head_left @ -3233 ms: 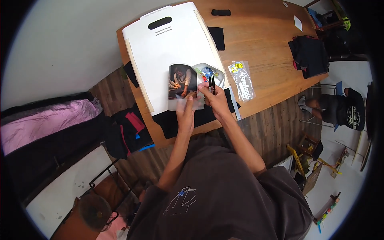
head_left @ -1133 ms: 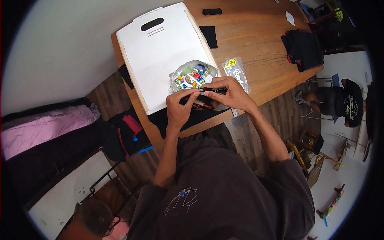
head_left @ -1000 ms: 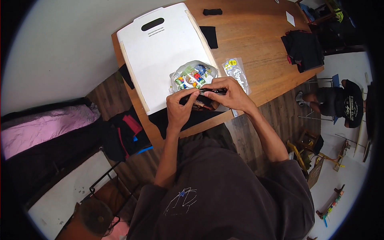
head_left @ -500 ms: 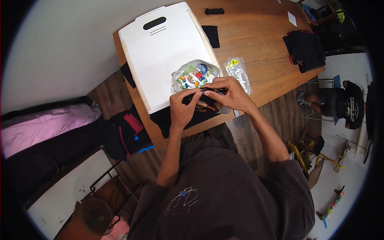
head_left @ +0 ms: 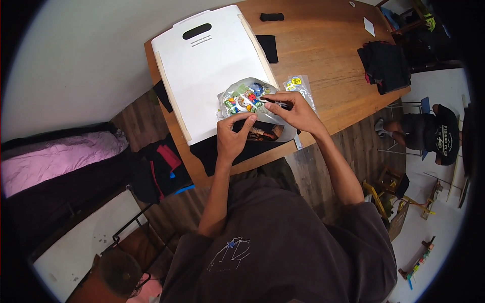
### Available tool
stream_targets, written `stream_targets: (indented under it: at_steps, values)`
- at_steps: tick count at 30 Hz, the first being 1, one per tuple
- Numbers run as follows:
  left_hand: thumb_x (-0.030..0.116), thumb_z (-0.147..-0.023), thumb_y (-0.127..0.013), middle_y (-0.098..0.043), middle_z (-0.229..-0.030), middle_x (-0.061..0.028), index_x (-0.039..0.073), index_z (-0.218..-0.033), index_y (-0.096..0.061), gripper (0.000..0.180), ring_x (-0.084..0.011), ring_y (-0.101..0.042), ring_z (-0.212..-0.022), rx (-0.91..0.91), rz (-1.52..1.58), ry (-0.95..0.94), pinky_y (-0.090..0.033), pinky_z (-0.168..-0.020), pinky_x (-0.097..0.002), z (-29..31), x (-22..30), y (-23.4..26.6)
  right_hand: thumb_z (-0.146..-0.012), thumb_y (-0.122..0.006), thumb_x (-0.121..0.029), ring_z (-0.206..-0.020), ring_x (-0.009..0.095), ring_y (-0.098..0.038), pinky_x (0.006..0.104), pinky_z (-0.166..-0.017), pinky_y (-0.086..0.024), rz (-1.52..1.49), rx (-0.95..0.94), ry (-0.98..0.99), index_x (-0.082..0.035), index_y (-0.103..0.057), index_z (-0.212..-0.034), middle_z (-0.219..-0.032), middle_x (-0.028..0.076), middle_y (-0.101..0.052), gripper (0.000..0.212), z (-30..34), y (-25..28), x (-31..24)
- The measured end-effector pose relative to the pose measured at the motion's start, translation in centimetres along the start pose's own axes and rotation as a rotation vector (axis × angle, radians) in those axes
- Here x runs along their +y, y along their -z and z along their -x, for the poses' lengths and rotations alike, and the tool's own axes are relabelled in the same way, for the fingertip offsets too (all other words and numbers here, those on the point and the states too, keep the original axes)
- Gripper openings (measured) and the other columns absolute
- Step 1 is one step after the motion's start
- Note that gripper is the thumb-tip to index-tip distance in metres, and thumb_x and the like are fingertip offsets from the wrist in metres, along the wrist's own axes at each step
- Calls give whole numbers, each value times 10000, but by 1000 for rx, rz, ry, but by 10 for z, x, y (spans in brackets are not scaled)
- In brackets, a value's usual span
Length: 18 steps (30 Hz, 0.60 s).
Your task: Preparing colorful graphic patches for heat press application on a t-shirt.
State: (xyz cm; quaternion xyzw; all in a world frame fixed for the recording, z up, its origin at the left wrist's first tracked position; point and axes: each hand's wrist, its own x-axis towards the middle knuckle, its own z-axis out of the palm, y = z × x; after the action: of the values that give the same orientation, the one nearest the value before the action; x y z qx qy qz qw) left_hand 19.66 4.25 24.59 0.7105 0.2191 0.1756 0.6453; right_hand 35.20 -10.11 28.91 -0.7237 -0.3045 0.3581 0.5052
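Observation:
Over the near end of a white board (head_left: pixel 197 76) lies a curled clear plastic film (head_left: pixel 230 91) with colourful cartoon prints, and a dark picture print (head_left: pixel 265 132) at its near side. My left hand (head_left: pixel 233 137) is at the film's near left edge, thumb and forefinger pinched together on it. Just to the right, my right hand (head_left: pixel 299 112) grips a small black tool with a pale, thin tip, raised over the film. Its exact kind is mostly hidden by the fingers. Black fabric (head_left: pixel 214 156) shows under the board's near edge.
Right of the board, another clear printed film (head_left: pixel 303 91) lies on the wooden table (head_left: pixel 323 45). Folded dark clothes (head_left: pixel 386 65) are stacked at the table's right end, near a white card (head_left: pixel 369 26). A person (head_left: pixel 434 131) is at the far right.
My hands have moved apart: the right one has lifted off to the right with the black tool, its tip now showing. The left stays pinched at the film, and more of the dark print is uncovered.

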Motion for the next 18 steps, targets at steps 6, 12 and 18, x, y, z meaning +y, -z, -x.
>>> stream_targets:
  at_steps: [6,12,18]
  values:
    - [171,-890,-736,-747,-864,-112,-21,-969,-745,208,-126,-674,-798,-7,24,38,-520,-761,-278,-2,-3,5,-871,-740,-254,-811,190,-664,311,-730,-507,247,-225,48,-40,-724,-1121,-940,153,-714,330,-7,9,-10]
    - [162,-885,-738,-745,-859,-116,-14,-965,-745,193,-127,-676,-796,7,-11,-24,-521,-757,-278,-3,3,2,-869,-740,-237,-724,175,-609,313,-674,-471,171,-208,134,-16,-717,-1111,-809,121,-664,328,-8,0,0]
    - [147,-881,-737,-745,-862,-120,-21,-966,-741,189,-130,-683,-802,18,-10,-24,-524,-761,-278,1,9,1,-875,-744,-213,-703,146,-584,297,-641,-457,94,-198,98,-8,-720,-1096,-796,105,-658,303,-4,-4,-5]
